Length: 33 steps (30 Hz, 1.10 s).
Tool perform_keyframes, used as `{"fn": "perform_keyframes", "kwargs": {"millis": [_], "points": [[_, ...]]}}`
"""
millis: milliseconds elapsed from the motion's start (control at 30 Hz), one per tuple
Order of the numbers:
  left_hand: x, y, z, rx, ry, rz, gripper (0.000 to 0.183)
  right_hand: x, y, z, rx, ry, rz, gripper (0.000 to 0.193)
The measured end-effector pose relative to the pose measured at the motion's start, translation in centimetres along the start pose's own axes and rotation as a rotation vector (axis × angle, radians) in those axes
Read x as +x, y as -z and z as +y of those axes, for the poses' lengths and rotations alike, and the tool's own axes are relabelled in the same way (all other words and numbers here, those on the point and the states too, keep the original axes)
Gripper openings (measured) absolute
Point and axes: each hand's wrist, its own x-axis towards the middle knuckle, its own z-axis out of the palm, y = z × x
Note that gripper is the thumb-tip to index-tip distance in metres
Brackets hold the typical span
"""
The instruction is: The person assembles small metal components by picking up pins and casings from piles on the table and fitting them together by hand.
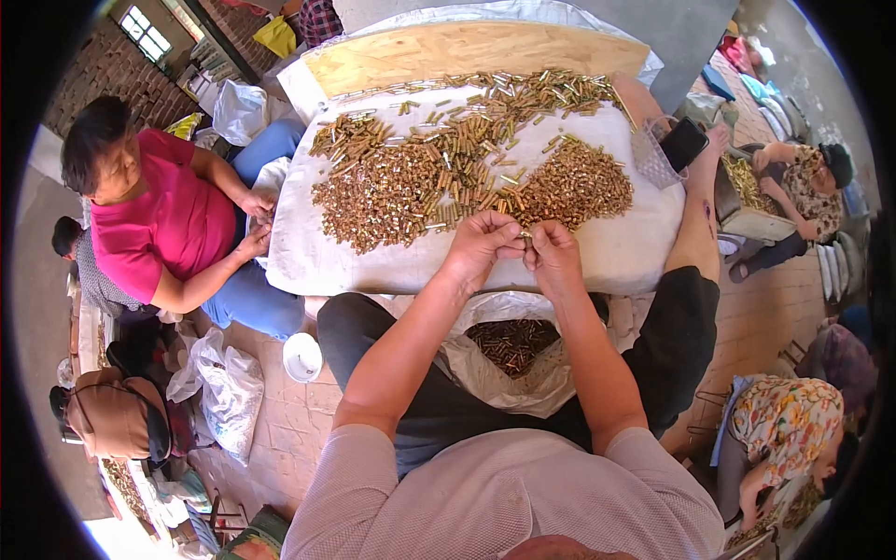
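Note:
Over the near edge of the white-covered table [313,252], my left hand [483,247] and my right hand [557,259] meet, fingertips pinched together. Between them is a small brass-coloured metal piece [526,238], mostly hidden by my fingers. Just beyond my hands lie heaps of small brass-coloured cylinders: one pile [373,196] to the left, another pile [579,187] to the right, with longer loose tubes [467,149] between and behind them. Below my forearms, an opened white sack [467,369] between my legs holds many darker brown pieces [511,343].
A wooden board [476,49] borders the table's far side. At its right edge are a pale plastic basket [656,159] and a black phone [684,143]. A person in pink [168,215] sits at the left, near a white bucket [302,357] and a plastic bag [229,392]. Several others work around.

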Motion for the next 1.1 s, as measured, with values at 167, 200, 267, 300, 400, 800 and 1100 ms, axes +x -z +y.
{"fn": "perform_keyframes", "kwargs": {"millis": [167, 200, 267, 300, 400, 800, 1100], "points": [[-0.1, -0.2, -0.2, -0.017, 0.017, -0.023, 0.009, 0.0, 0.1, -0.1, 0.034, 0.021, -0.028, 0.007], [-0.1, -0.1, -0.2, -0.016, 0.014, -0.022, 0.009, -0.1, -0.1, -0.2, 0.046, -0.001, -0.015, 0.008], [-0.1, 0.1, -0.2, -0.034, 0.007, -0.043, 0.013, -0.2, -0.4, -0.5, 0.057, -0.024, -0.005, 0.008], [-0.1, 0.1, -0.1, -0.035, 0.009, -0.044, 0.013, -0.3, -0.3, -0.7, 0.034, -0.033, -0.012, 0.008], [0.5, 1.2, 1.5, 0.056, 0.07, -0.066, 0.017, -0.2, 0.5, -1.9, -0.085, -0.067, -0.084, 0.011], [3.2, 6.7, 2.2, 1.586, -0.413, 0.435, 0.02, 0.3, 1.7, 0.7, -1.379, 0.378, -0.306, 0.014], [3.2, 4.5, 2.1, 1.789, -0.15, 0.463, 0.019, 0.2, 0.7, 1.7, -1.596, 0.461, -0.113, 0.012]]}}
